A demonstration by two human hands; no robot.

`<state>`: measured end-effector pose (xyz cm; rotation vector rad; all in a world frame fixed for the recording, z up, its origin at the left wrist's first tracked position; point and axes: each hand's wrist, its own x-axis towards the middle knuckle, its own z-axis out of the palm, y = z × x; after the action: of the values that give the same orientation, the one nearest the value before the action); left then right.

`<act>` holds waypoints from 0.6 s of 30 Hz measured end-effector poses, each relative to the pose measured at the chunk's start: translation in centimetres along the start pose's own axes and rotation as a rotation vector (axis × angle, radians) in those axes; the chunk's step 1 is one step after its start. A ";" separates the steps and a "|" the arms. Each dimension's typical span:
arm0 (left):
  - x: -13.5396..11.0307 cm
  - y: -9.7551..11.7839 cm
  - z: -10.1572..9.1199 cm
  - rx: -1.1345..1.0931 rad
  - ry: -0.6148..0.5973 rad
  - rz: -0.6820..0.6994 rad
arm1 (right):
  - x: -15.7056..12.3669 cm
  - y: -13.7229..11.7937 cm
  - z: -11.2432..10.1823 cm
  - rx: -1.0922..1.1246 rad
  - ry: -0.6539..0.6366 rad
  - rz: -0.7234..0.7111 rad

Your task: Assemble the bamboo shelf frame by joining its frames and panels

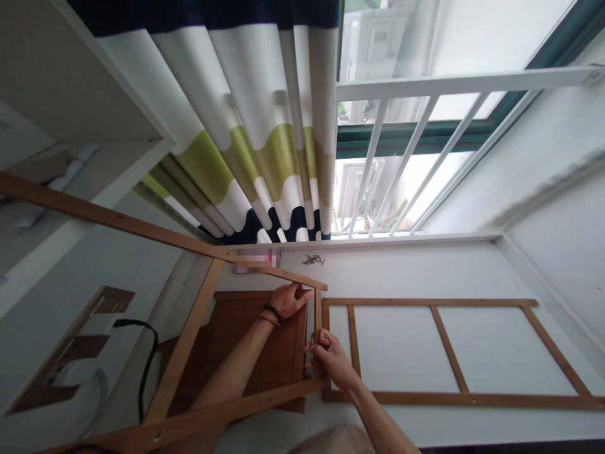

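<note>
Ladder-type wooden frame (188, 337) just left of flat wooden frame (449, 349). Right hand (333, 356): fingers curled round end rung (317, 312). Left hand (286, 301): by far rail (302, 278), can't tell if gripping. Risk: right hold slipping could swing the end into the flat one.

curtain (265, 135) and wall sockets (82, 348) suggest a home.

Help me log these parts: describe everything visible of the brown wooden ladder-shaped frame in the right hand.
The brown, wooden-looking, ladder-shaped frame has two long rails, small holes along them, and two crossbars in view. Its left end, apparently raised, is out of view. The right hand grips the end crossbar; the left hand is near its top, contact unclear.
</note>
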<state>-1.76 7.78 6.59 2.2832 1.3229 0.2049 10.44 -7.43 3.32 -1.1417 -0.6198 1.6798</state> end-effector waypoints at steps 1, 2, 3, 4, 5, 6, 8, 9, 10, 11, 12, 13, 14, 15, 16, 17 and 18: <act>-0.1 0.1 -0.1 -0.018 0.015 0.002 | 0.0 0.3 0.2 0.043 0.017 0.010; -0.1 0.1 -0.2 -0.036 0.034 0.013 | 0.0 0.5 0.5 0.072 0.046 0.015; -0.1 0.1 -0.3 -0.052 0.050 0.029 | 0.1 0.8 0.7 0.086 0.080 0.017; -0.2 0.1 -0.3 -0.063 0.062 0.041 | 0.2 1.1 0.9 0.088 0.116 0.016; -0.2 0.0 -0.4 -0.072 0.066 0.049 | 0.3 1.4 1.1 0.079 0.158 0.013; -0.2 0.0 -0.5 -0.080 0.062 0.055 | 0.4 1.6 1.4 0.062 0.199 0.010; -0.2 -0.2 -0.6 -0.088 0.041 0.070 | 0.7 2.0 2.0 0.024 0.278 -0.006; -0.3 -0.3 -0.6 -0.085 0.032 0.084 | 0.9 2.1 2.3 0.014 0.309 -0.020; -0.4 -0.4 -0.7 -0.078 0.027 0.103 | 1.0 2.0 2.7 0.012 0.328 -0.036; -0.4 -0.5 -0.7 -0.068 0.026 0.126 | 1.1 1.9 3.2 0.017 0.333 -0.044; -0.5 -0.7 -0.7 -0.058 0.026 0.149 | 1.1 1.7 3.6 0.029 0.324 -0.043; -0.6 -0.8 -0.8 -0.052 0.026 0.166 | 1.2 1.4 4.0 0.042 0.312 -0.037; -0.6 -1.0 -0.8 -0.048 0.027 0.177 | 1.2 1.1 4.3 0.056 0.297 -0.029; -0.5 -1.1 -0.8 -0.048 0.027 0.184 | 1.1 0.9 4.6 0.071 0.280 -0.022; -0.5 -1.3 -0.8 -0.050 0.025 0.189 | 1.1 0.7 4.8 0.084 0.266 -0.016; -0.4 -1.4 -0.8 -0.051 0.020 0.194 | 1.0 0.6 5.0 0.097 0.254 -0.014; -0.3 -1.6 -0.9 -0.048 0.012 0.195 | 1.0 0.5 5.1 0.108 0.244 -0.011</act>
<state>-3.46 8.43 6.61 2.3725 1.0880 0.3128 5.59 -6.20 4.71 -1.2385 -0.3770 1.5162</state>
